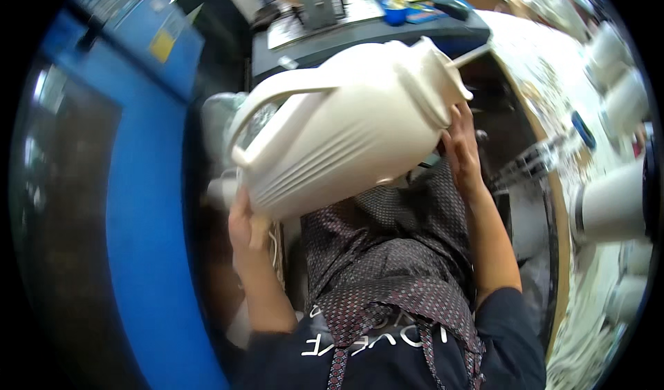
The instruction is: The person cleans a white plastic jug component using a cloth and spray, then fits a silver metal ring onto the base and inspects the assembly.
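Note:
A large cream-white plastic jug (346, 134) lies tilted on its side in the air above my lap. Its ribbed base end points to the lower left, and its flared spout end is at the upper right. The long handle arches along the upper left side. My left hand (247, 224) supports the base end, fingers partly hidden behind it. Around the neck just below the spout, my right hand (461, 141) is closed, its fingers against the jug's far underside. A thin pale strip sticks out from the spout.
A blue machine cabinet (149, 203) stands close on my left. Ahead is a dark bench (277, 58) with a metal block (317, 4) and a blue cup (395, 16). On my right, a white worktable (532, 51) bears several white containers and a blue-handled tool (583, 130).

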Motion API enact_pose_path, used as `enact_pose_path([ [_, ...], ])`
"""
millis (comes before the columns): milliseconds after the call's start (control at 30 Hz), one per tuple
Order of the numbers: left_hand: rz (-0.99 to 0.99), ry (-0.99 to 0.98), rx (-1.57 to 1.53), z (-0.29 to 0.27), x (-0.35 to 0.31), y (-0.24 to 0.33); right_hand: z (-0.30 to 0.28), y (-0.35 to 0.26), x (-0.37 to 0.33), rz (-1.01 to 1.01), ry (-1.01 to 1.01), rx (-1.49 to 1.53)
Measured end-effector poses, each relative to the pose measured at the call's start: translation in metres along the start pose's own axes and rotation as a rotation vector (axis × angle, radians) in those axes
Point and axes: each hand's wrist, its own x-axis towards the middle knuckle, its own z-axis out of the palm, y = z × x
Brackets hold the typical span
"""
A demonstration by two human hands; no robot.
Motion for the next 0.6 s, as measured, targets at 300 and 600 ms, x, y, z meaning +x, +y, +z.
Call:
enact_pose_path([
  [300,-0.273,0.035,-0.190,-0.002,0.017,-0.040,-0.008,-0.048,0.030,-0.200,-0.038,0.017],
  [600,-0.242,0.109,0.013,0.001,0.017,-0.050,-0.038,-0.052,0.033,-0.363,-0.048,-0.103],
])
